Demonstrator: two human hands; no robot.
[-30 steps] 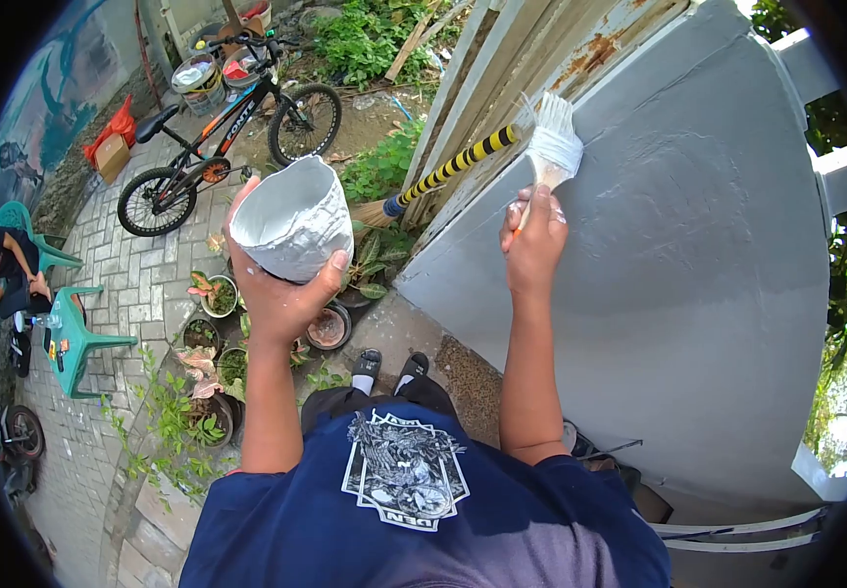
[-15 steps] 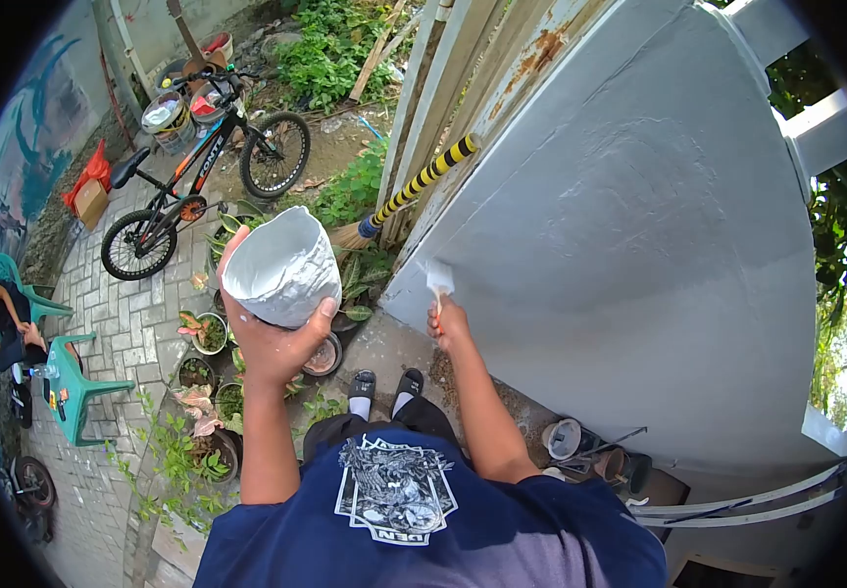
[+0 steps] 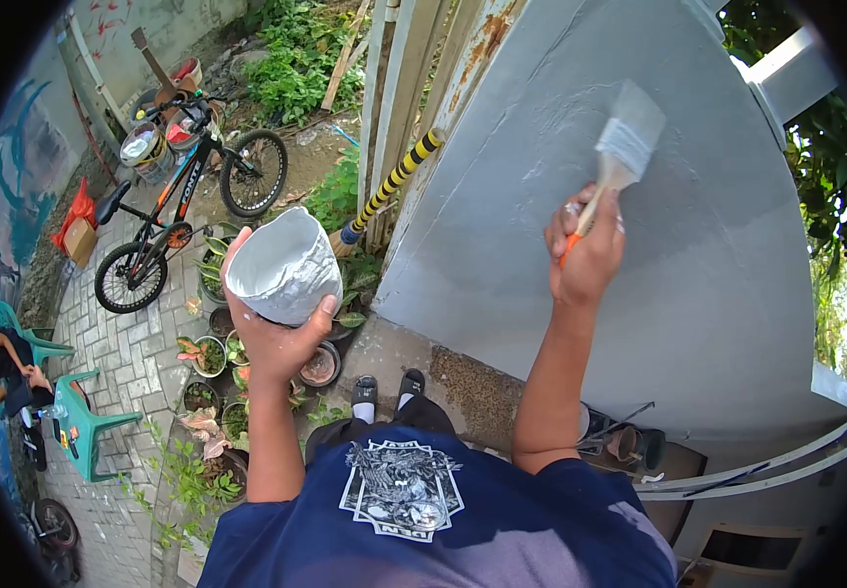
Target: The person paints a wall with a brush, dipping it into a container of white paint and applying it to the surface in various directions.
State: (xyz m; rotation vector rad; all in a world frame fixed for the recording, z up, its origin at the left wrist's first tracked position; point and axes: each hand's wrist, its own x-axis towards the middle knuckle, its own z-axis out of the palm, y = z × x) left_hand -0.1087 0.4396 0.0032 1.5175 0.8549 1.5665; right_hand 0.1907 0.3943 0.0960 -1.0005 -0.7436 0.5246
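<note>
My left hand (image 3: pixel 281 348) is wrapped round a paint container (image 3: pixel 286 269), its inside and rim coated in pale grey-white paint. The container is tilted a little, and its bottom is hidden by my palm. In my right hand (image 3: pixel 585 250) is a paintbrush (image 3: pixel 629 137), gripped by its wooden handle with an orange end. The wide bristles point up and overlap the upper part of the grey wall (image 3: pixel 502 284). Paint marks show on the right fingers. Wet-looking streaks and ridges run over the wall around the brush.
A striped broom handle (image 3: pixel 399 181) leans by metal posts at the wall's left edge. Potted plants (image 3: pixel 210 358) line the paving at left, with a bicycle (image 3: pixel 183 196) beyond. A person (image 3: pixel 7 363) sits near a green table (image 3: pixel 80 431). Pots (image 3: pixel 629 446) stand low at right.
My right hand has lifted the paintbrush from the wall's lower left corner up and to the right. My left hand stays about where it was with the paint container. The view has shifted slightly.
</note>
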